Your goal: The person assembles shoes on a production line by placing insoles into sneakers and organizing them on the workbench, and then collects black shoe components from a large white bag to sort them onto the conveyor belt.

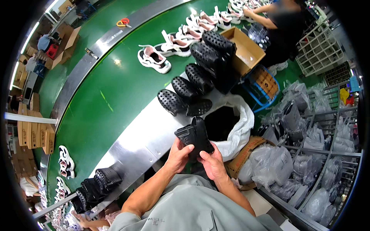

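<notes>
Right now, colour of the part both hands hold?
Black, plain; the shoe part shows best in the head view.

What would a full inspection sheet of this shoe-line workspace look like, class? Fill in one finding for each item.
Surface: green conveyor belt with a steel edge.
Job's things: black moulded shoe piece, held by the left hand and right hand.
Clutter: black perforated pieces in a row on the steel edge; white bag; open cardboard box; white and pink sneakers on the belt; red scissors.
Grippers: both hands closed on the piece.
Cables: nothing seen.
Surroundings: another worker up the line; wire racks with plastic bags; stacked cartons.
</notes>
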Demonstrator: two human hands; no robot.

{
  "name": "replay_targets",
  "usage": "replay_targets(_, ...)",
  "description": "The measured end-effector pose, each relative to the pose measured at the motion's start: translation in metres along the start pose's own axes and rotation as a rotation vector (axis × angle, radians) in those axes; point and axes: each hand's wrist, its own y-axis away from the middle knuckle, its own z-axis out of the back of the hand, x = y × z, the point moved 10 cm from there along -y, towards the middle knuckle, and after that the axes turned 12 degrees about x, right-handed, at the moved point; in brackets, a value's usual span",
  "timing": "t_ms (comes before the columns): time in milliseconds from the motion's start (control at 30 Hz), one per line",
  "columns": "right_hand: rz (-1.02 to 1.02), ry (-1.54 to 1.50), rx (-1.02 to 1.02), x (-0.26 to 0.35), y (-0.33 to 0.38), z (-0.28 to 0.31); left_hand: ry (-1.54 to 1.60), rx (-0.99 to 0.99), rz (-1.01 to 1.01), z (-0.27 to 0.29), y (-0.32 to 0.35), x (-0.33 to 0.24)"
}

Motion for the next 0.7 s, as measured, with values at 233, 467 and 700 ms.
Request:
replay_targets(233, 0.162, -0.074, 0.138, 0.048, -0.032, -0.039, -0.255, -0.048, -0.052, 0.037, 0.028, -0.056)
replay_targets(467, 0.655, 1.509, -0.189, 0.183, -0.113, -0.098, -0.324, -0.074, 0.090, 0.076, 0.054, -0.090)
replay_targets(700, 0.652, 1.929, -0.267, 0.161, -0.172, -0.092, -0.674, 0.011, 0.053, 0.072, 0.039, -0.106)
